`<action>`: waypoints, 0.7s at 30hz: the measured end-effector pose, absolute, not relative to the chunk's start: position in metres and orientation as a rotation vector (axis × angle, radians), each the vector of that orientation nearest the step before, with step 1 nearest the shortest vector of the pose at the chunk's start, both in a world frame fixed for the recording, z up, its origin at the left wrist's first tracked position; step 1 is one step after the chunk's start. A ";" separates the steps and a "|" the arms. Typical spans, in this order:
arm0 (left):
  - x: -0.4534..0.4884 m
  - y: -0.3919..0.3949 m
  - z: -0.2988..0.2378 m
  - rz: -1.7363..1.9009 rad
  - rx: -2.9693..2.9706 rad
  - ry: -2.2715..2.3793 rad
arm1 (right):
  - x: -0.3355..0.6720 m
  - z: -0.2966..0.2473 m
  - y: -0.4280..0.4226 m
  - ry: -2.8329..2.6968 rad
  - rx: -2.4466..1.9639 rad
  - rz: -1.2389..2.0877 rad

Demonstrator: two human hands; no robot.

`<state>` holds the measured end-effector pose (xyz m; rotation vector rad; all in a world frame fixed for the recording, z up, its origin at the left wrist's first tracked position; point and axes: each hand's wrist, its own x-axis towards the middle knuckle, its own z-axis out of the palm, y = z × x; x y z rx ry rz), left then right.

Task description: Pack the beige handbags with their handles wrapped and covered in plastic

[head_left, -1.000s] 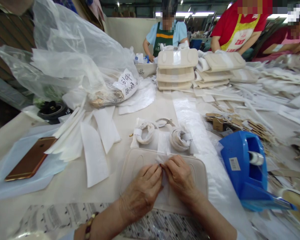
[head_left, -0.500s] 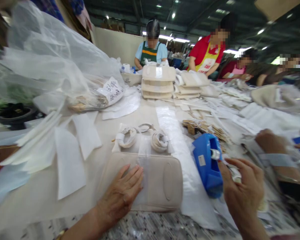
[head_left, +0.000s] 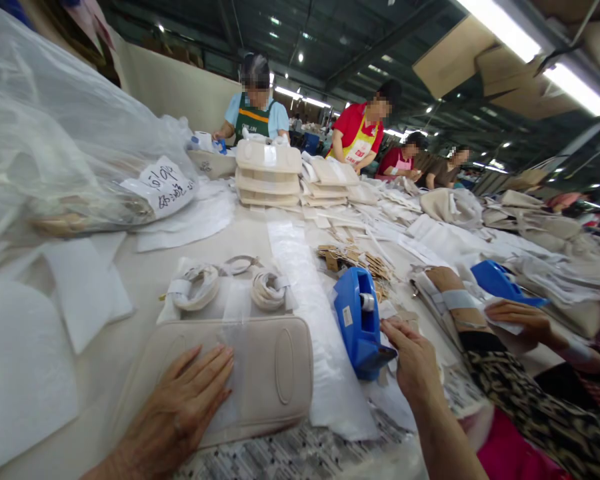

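A beige handbag lies flat before me, with a translucent band across its middle. My left hand rests flat on its left part, fingers stretched out. Above the bag's top edge are two coiled straps with white wrapping, and a curved handle behind them. To the bag's right stands a blue tape dispenser with a small roll in it. Close against the dispenser's right side is my right hand, fingers drawn together. Whatever may be between its fingertips is too small to make out.
A long white plastic strip runs between bag and dispenser. Brown tags lie behind the dispenser. A co-worker's hands and another blue dispenser are at right. White sheets lie left; stacked beige bags stand farther back.
The view has swung right, so the bag and dispenser sit farther left. My right hand's fingers have come closer together beside the dispenser. My left hand stays flat on the handbag.
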<state>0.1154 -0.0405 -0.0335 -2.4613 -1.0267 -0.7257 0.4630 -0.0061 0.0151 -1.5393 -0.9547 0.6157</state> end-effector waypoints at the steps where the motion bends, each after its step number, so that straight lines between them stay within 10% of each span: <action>1: 0.115 -0.040 -0.033 -0.720 -2.461 -1.013 | 0.464 0.014 -0.014 -0.958 -1.496 0.565; 15: 0.122 -0.043 -0.040 -0.961 -2.457 -1.152 | 0.457 -0.027 -0.080 -0.546 -1.551 1.122; 21: 0.123 -0.044 -0.041 -0.975 -2.442 -1.162 | 0.485 -0.021 -0.094 -1.336 -1.951 0.960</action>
